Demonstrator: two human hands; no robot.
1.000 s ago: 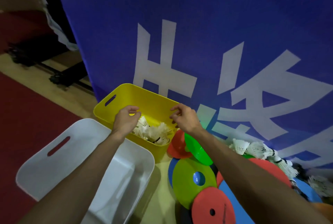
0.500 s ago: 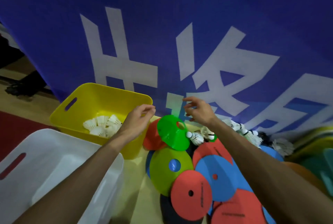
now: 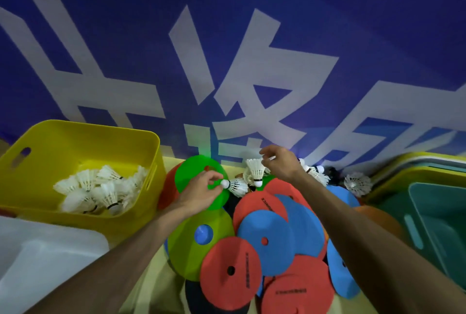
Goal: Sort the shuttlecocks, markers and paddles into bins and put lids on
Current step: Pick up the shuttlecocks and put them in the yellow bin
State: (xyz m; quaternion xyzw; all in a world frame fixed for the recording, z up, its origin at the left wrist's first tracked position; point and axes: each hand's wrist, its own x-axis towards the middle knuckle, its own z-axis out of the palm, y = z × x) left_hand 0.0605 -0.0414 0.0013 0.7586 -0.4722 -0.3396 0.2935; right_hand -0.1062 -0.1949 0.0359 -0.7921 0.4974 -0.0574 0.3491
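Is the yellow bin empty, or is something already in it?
Partly filled: the yellow bin holds a heap of white shuttlecocks, well below the rim; no lid on it.

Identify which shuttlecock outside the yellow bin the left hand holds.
The shuttlecock lying sideways by the green disc; the left hand pinches its white cork, feathers pointing right.

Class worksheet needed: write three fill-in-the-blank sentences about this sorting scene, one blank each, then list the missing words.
1. The shuttlecocks already sorted lie in a bin coloured ____.
2. The left hand pinches a ____ by its round white tip.
3. The marker disc directly behind that hand is coloured ____.
Missing words: yellow; shuttlecock; green.
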